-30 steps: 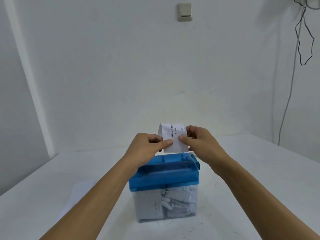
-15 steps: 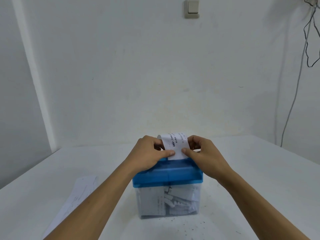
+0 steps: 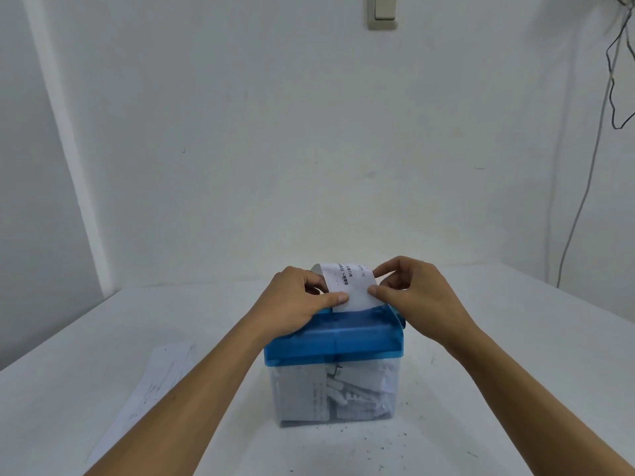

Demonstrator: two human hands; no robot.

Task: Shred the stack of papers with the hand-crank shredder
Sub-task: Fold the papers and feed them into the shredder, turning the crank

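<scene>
A small shredder with a blue translucent plastic lid (image 3: 333, 341) on a clear box stands at the middle of the white bench (image 3: 515, 372). A white printed paper slip (image 3: 350, 286) stands upright at the far edge of the lid, its lower edge at the lid's top and its upper end curling away toward the wall. The left hand (image 3: 295, 304) pinches the slip's left edge between thumb and curled fingers (image 3: 335, 297), and the right hand (image 3: 415, 293) pinches its right edge in the same way. The clear box holds a heap of white paper shreds (image 3: 343, 393). A flat stack of white printed papers (image 3: 151, 383) lies on the bench to the near left of the shredder, apart from it and partly hidden by the left forearm. Dark specks dot the bench in front of the box. A beige light switch (image 3: 382, 12) sits high on the far wall, and a thin cable (image 3: 584, 201) hangs at the right.
</scene>
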